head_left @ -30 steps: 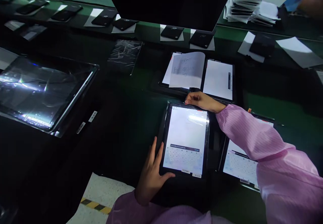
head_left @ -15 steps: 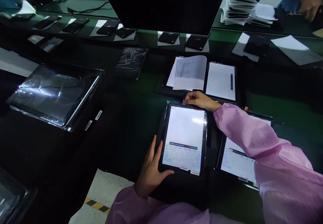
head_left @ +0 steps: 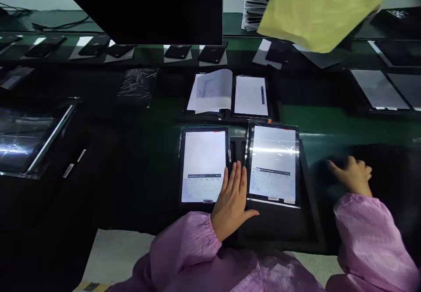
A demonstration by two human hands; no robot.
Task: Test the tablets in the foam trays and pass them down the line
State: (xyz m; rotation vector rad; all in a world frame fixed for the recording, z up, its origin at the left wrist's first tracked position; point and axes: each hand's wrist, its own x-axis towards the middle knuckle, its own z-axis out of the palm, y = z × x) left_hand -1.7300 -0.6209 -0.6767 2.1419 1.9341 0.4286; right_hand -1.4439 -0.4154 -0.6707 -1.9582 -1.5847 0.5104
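Observation:
My left hand (head_left: 233, 202) lies flat with fingers stretched out between two lit tablets, its fingertips over the right edge of the left tablet (head_left: 205, 160) and beside the right tablet (head_left: 272, 165). Both tablets display a white page with a keyboard below. Nothing is held in that hand. Out to the right, my right hand (head_left: 353, 177) hovers low over or touches the dark table surface, thumb spread away from its bent fingers. Beneath it is dark and blurred; I make out no held thing.
Behind lie two more lit tablets, one (head_left: 251, 97) bare and one under a paper sheet (head_left: 213, 90). A large black screen (head_left: 148, 11) overhangs the back. A yellow sheet (head_left: 325, 13) hangs top right. A plastic-wrapped panel (head_left: 26, 134) sits left.
The view has swung right. My left hand moved from the left tablet's left side to its right edge. My right hand left that tablet's top edge and went right. A yellow sheet came in.

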